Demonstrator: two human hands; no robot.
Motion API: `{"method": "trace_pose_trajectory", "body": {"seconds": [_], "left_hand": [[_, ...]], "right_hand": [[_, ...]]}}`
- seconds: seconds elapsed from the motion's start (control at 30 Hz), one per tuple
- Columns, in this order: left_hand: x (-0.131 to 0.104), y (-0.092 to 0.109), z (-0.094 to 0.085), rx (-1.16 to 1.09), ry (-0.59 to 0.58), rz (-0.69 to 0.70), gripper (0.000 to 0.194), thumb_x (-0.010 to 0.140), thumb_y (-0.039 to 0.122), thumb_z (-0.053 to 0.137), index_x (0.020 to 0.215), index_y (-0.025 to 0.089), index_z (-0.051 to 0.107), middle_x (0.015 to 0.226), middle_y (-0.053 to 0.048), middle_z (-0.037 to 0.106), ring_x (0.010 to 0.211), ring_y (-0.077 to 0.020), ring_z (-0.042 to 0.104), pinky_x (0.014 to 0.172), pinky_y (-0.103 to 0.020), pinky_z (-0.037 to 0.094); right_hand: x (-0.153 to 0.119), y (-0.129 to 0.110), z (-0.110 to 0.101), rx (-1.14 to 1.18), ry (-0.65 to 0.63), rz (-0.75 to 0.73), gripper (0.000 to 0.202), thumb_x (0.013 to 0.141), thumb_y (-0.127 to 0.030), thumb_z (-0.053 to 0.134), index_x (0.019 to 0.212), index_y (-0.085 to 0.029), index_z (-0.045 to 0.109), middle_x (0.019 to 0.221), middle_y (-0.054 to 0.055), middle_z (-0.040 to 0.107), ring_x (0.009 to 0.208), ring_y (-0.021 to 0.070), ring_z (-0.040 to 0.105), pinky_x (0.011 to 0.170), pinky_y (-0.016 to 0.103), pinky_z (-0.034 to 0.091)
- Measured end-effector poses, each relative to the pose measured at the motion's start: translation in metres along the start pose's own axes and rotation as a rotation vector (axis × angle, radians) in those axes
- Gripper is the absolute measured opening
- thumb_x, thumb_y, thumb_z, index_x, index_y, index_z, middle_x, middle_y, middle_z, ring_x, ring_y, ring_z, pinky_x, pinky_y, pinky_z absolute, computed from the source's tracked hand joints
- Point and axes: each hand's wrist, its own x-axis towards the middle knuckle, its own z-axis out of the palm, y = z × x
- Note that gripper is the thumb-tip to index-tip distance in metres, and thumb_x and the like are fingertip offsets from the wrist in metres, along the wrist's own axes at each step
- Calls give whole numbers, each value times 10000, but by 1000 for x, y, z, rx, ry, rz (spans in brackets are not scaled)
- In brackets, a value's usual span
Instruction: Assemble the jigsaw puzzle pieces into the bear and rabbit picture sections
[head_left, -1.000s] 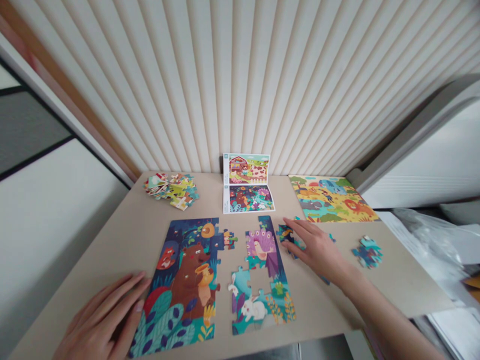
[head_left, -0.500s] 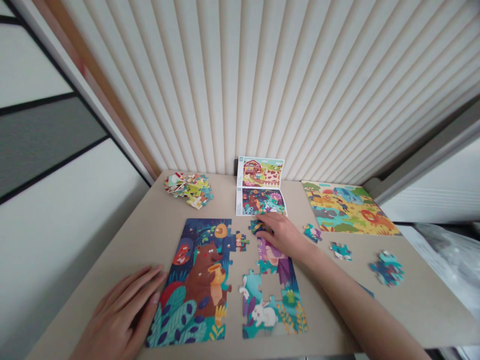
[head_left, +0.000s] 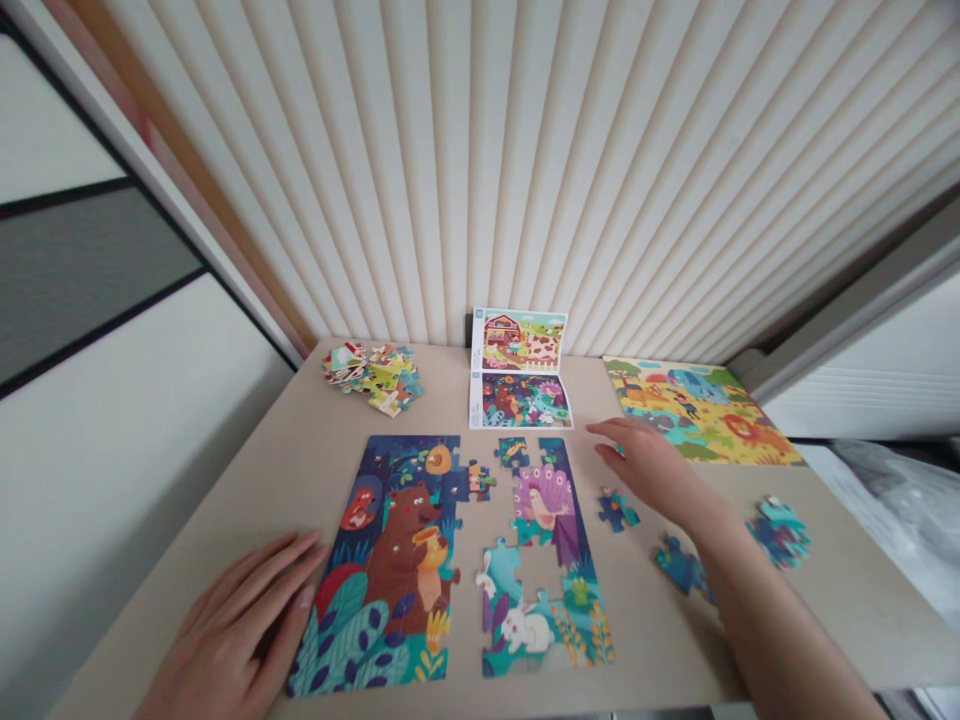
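My left hand (head_left: 244, 625) lies flat at the lower left, fingertips at the edge of the joined bear section (head_left: 409, 560). My right hand (head_left: 652, 465) is raised over the right side of the table, thumb and forefinger apart, with a loose piece partly hidden beneath. A right-hand section with a peacock and rabbits (head_left: 544, 510) has a gap in its middle. Between the sections, a small piece (head_left: 480, 482) joins the bear section, and a dark blue piece (head_left: 513, 452) lies near the peacock's top left. Loose pieces (head_left: 617, 509) (head_left: 679, 563) lie near my right wrist.
A folded picture card (head_left: 521, 400) stands at the back of the table (head_left: 262, 480). One pile of pieces (head_left: 379, 378) lies back left, another (head_left: 780, 532) at the right. A finished safari puzzle (head_left: 720, 420) lies back right, before the pleated blind.
My right hand has moved right, away from the dark blue piece, which stays on the table. More of the peacock section and loose pieces show. My left hand has barely moved.
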Motion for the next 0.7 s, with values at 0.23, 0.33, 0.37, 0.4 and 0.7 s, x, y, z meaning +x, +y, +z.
{"method": "trace_pose_trajectory", "body": {"seconds": [0.23,0.33,0.37,0.4,0.7], "left_hand": [[2,-1,-2,-46,10,-13,466,1029,410,582,1494,384,598,1538,-7,629,1400,-279,611,1236,-488,482],[3,-3,-3,-62,4,-15,455,1033,426,579,1485,387,609,1537,1,631,1400,-274,614,1239,-476,483],[3,-4,-4,-61,2,-13,458,1033,432,580,1487,386,607,1537,1,631,1402,-275,614,1242,-473,478],[3,-5,-4,-57,4,-8,461,1032,436,582,1489,383,605,1536,0,632,1400,-275,615,1246,-470,473],[1,-13,1,-43,-11,41,500,1025,392,591,1524,374,566,1549,-16,617,1407,-277,606,1253,-468,457]], "right_hand": [[-38,59,-3,-20,-12,289,369,1037,-406,535,1224,-208,784,1190,129,798,1065,337,767,927,478,596],[-42,60,-2,19,-20,297,408,1023,-498,572,1225,-216,786,1182,125,800,1054,333,771,904,453,600],[-42,58,-2,30,-14,291,416,1012,-511,591,1237,-219,783,1194,123,798,1066,332,771,912,445,601],[-42,55,-1,36,-10,278,424,1001,-513,611,1257,-219,777,1213,123,794,1086,332,768,930,441,601],[-38,55,13,-13,-49,157,559,935,-408,718,1453,-205,658,1379,161,725,1257,348,703,1073,479,548]]}}
